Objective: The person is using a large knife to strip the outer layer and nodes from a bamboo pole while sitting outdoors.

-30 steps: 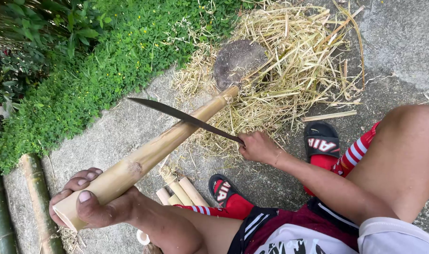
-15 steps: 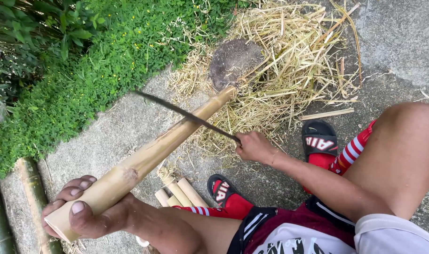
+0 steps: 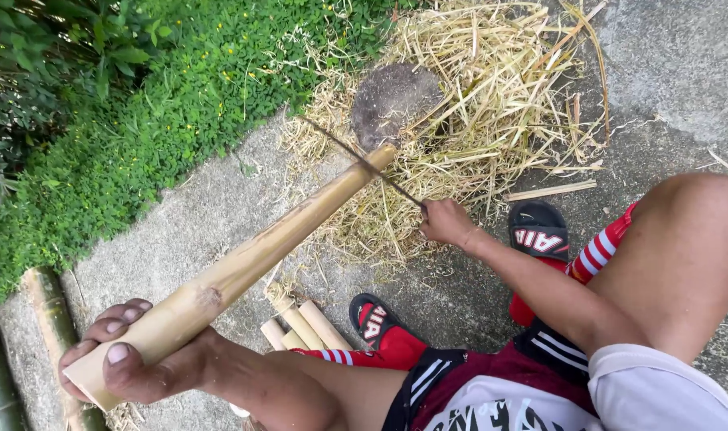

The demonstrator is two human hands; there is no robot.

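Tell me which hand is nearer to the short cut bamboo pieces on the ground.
Left. The left hand grips the long bamboo pole's near end, just left of the cut bamboo pieces. The right hand holds the knife, farther up-right.

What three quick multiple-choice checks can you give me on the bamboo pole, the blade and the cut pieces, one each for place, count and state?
1. Where does the far end of the long pale bamboo pole rest?
A. on the round grey wooden block
B. on the grass
C. on the sandal

2. How many short cut bamboo pieces lie under the pole?
A. one
B. about three
C. ten

3. What does the left hand do?
A. hangs free
B. grips the pole's near end
C. holds the blade

Answers: A, the tip sits at the block amid straw; B, about three ends show; B, its fingers wrap the pole, while the right hand holds the thin dark blade.
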